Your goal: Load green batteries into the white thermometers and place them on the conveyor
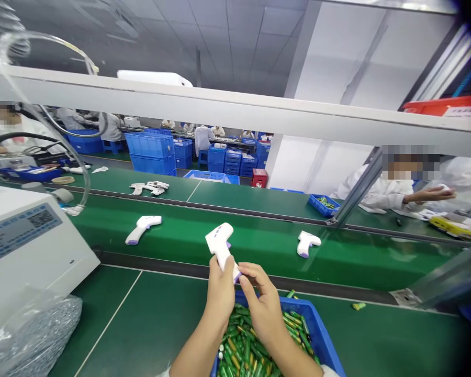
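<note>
A white handheld thermometer-like device (220,241) with purple trim is held up over the near edge of the green belt. My left hand (221,288) is closed round its handle. The fingertips of my right hand (261,301) touch the purple lower end of the handle, with thumb and fingers bent round it. Below both hands is a blue bin (317,324) full of green and gold batteries (245,345). Two similar white devices lie on the belt, one at the left (143,229) and one at the right (307,243).
A white machine (35,235) and a plastic bag (39,330) stand at the left. Loose batteries (358,306) lie beside the bin. A metal post (357,188) rises at the right, and a rail (235,112) crosses above. Across the belt, a person's hand (429,195) holds a white item.
</note>
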The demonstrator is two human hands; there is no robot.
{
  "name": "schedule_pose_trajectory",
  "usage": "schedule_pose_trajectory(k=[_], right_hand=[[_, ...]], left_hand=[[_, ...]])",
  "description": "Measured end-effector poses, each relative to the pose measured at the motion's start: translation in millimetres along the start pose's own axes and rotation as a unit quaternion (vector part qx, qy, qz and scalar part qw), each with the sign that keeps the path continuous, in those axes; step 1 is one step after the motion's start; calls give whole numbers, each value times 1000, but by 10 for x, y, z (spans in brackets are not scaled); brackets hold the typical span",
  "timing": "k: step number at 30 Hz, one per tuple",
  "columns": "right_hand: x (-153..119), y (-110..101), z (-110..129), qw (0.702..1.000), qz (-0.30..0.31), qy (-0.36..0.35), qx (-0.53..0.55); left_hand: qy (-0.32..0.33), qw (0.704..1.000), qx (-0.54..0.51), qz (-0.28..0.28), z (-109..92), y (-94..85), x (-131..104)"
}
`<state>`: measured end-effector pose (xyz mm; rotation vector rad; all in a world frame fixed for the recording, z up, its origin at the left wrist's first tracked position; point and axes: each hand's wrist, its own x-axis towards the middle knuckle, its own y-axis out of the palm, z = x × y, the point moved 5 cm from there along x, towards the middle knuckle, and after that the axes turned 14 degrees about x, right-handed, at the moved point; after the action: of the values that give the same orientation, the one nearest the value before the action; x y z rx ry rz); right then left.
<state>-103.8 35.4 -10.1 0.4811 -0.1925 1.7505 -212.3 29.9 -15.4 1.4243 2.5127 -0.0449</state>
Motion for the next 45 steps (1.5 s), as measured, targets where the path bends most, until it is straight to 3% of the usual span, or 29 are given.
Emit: schedule_pose_trajectory(k=[3, 6, 9, 12, 14, 17, 22, 24, 25, 27, 30, 34, 35, 37, 40, 42, 45], right_hand=[[18, -31, -17, 994, 15, -4, -106], [19, 18, -35, 976, 132, 31, -170], [-14, 75, 15, 940, 235, 39, -243], [-42, 112, 45, 899, 284, 40, -330], [-64, 126, 34, 872, 306, 37, -380], [-114, 112, -19, 840, 335, 47, -424], [-178, 82, -75, 814, 364, 64, -448], [-182, 95, -63, 816, 367, 61, -442], [-181, 101, -55, 818, 367, 62, -438], [-177, 112, -40, 824, 368, 66, -425], [-181, 133, -30, 841, 378, 70, -381], [-156, 156, -18, 883, 369, 70, -281], [-132, 155, -6, 900, 353, 71, -244], [-58, 125, 32, 942, 287, 69, -159], [51, -10, 95, 990, 126, 47, -44], [76, -114, 126, 999, 28, 22, -9], [59, -183, 182, 999, -26, -36, -22]], left_hand=[[122, 975, 173, -64, -31, -205, 181], [165, 948, 269, -39, 23, -277, 431], [145, 918, 368, -17, 59, -231, 843], [113, 905, 410, -5, 35, -142, 1362], [93, 898, 431, -8, -9, -181, 1665], [78, 884, 456, -61, -162, -569, 1912], [43, 863, 458, -210, -486, -1685, 1866], [10, 874, 436, -216, -542, -1931, 1840], [-5, 884, 418, -208, -551, -1974, 1833], [-24, 914, 365, -177, -544, -1908, 1800], [-5, 961, 253, -111, -527, -1552, 1608], [46, 994, 91, -29, -533, -952, 1012], [39, 999, -8, 6, -514, -794, 838], [9, 991, -122, 47, -458, -516, 518], [0, 988, -142, 54, -369, -229, 190], [-16, 988, -143, 55, -291, -106, 76], [-81, 983, -149, 68, -162, 16, -15]])
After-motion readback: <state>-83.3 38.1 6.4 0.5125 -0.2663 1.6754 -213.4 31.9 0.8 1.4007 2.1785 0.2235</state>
